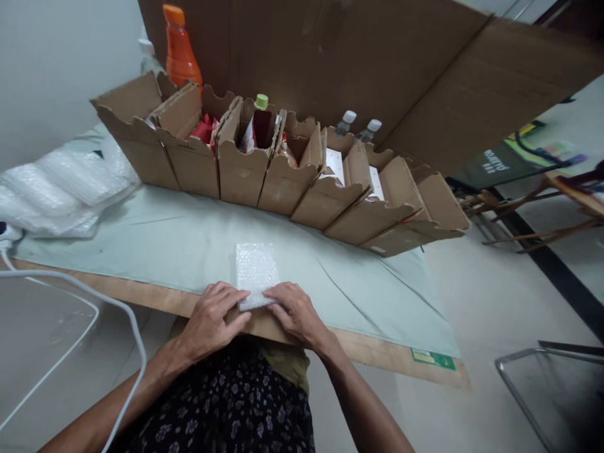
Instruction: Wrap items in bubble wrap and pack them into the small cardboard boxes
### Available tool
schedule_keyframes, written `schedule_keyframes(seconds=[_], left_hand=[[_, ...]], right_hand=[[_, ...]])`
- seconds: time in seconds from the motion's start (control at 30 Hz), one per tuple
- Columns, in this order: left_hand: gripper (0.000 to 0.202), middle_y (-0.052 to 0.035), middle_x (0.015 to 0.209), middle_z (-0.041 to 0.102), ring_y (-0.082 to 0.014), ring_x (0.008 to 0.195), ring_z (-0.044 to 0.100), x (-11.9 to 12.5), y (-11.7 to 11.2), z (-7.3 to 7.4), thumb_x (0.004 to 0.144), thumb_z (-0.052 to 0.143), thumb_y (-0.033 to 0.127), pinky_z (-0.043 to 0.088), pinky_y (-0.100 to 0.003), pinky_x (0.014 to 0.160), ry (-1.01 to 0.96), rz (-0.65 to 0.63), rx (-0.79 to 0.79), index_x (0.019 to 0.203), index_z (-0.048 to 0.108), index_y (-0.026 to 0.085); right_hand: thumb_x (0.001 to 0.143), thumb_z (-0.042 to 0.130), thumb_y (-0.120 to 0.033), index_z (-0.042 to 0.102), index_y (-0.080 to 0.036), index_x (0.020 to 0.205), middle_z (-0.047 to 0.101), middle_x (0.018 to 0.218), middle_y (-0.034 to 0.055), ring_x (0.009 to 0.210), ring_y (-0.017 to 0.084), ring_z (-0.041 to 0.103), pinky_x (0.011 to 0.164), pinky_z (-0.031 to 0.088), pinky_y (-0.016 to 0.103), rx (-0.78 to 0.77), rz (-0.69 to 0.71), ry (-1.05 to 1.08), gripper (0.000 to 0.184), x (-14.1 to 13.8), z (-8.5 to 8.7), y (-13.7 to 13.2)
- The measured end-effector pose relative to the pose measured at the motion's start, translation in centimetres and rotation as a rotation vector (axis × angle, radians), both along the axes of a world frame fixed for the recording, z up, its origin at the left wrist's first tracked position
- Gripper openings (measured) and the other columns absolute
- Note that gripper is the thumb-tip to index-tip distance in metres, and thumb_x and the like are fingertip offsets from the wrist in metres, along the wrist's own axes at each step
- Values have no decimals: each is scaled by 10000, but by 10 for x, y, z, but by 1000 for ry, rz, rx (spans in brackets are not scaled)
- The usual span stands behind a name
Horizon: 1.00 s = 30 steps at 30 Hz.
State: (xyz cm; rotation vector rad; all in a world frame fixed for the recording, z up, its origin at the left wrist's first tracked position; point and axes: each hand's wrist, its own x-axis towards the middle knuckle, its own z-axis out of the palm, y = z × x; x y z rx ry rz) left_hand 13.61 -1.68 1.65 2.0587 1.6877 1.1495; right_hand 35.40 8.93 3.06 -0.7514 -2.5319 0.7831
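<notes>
A small rectangular bubble wrap pouch lies flat on the pale green cloth, close to the table's near edge. At its near left corner is my left hand, thumb and fingers closed on the edge. My right hand grips the near right corner in the same way, its fingertips resting on top of the plastic. Whether anything is inside the pouch cannot be made out.
Several cardboard bins stand in a row behind the pouch, holding packets and bottles. An orange bottle rises at the back left. Bubble wrap pouches are piled at left. A white cable loops by my left arm.
</notes>
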Motion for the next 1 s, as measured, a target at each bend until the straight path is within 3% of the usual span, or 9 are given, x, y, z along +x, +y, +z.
schedule_keyframes(seconds=[0.1, 0.23, 0.3, 0.37, 0.5, 0.6, 0.7, 0.87, 1.0], left_hand=[[213, -53, 867, 725, -198, 811, 660, 3, 8, -6, 946, 569, 197, 527, -342, 752, -84, 112, -53, 1104, 710, 175], [264, -41, 840, 721, -191, 764, 673, 3, 17, -10, 916, 582, 241, 536, -331, 722, -157, 202, -179, 1135, 712, 170], [297, -35, 831, 720, -190, 753, 672, 2, 21, -10, 906, 582, 251, 536, -329, 715, -164, 211, -211, 1163, 703, 168], [305, -24, 806, 713, -184, 722, 663, 2, 23, -10, 902, 581, 250, 535, -325, 701, -153, 216, -222, 1171, 698, 169], [306, -20, 808, 691, -167, 656, 632, 1, 22, -10, 928, 577, 248, 542, -319, 670, -103, 231, -165, 1208, 665, 159], [348, -109, 1083, 700, -231, 939, 679, 0, 15, -6, 923, 630, 266, 570, -386, 840, -11, 196, -26, 1253, 628, 156], [385, -143, 1293, 650, -286, 1198, 603, -2, 7, 0, 910, 648, 221, 513, -467, 1016, 52, 96, 53, 1291, 601, 180], [278, -79, 1091, 728, -233, 1036, 648, -3, 13, -1, 929, 597, 136, 524, -409, 923, -7, 52, 40, 1201, 627, 187], [217, -69, 979, 740, -214, 908, 658, -3, 25, -6, 947, 587, 173, 536, -374, 825, -32, 98, 46, 1153, 654, 168]], right_hand=[[981, 603, -229, 685, -242, 1252, 770, 1107, 62, 994, 209, 700, 901, 562, 380, -44, -102, 40, 284, -5, 1, 4], [964, 621, -203, 650, -219, 1250, 723, 1199, 114, 1093, 247, 664, 922, 531, 414, 258, -250, 178, 288, 0, 8, -3], [961, 608, -165, 654, -216, 1200, 723, 1180, 114, 1083, 251, 653, 901, 509, 418, 389, -218, 168, 249, 1, 11, -9], [956, 606, -161, 655, -214, 1190, 729, 1203, 111, 1124, 272, 638, 911, 487, 439, 425, -102, 66, 244, -1, 11, -11], [960, 604, -173, 661, -194, 1218, 726, 1275, 121, 1230, 317, 595, 952, 453, 491, 396, 28, -106, 265, -11, 1, -4], [985, 563, -153, 681, -206, 1196, 758, 1187, 104, 1162, 282, 627, 954, 449, 474, 320, 22, -76, 247, -14, 0, 3], [996, 571, -183, 690, -210, 1202, 775, 1095, 85, 1026, 243, 661, 941, 468, 445, 169, 14, -46, 239, -11, 8, 3], [1006, 586, -226, 688, -229, 1238, 782, 1094, 52, 1018, 223, 671, 961, 490, 428, -41, -46, -50, 253, -8, 16, 0], [999, 588, -245, 682, -224, 1238, 756, 1142, 85, 1070, 248, 657, 945, 497, 436, 62, -153, 6, 257, -8, 13, 0]])
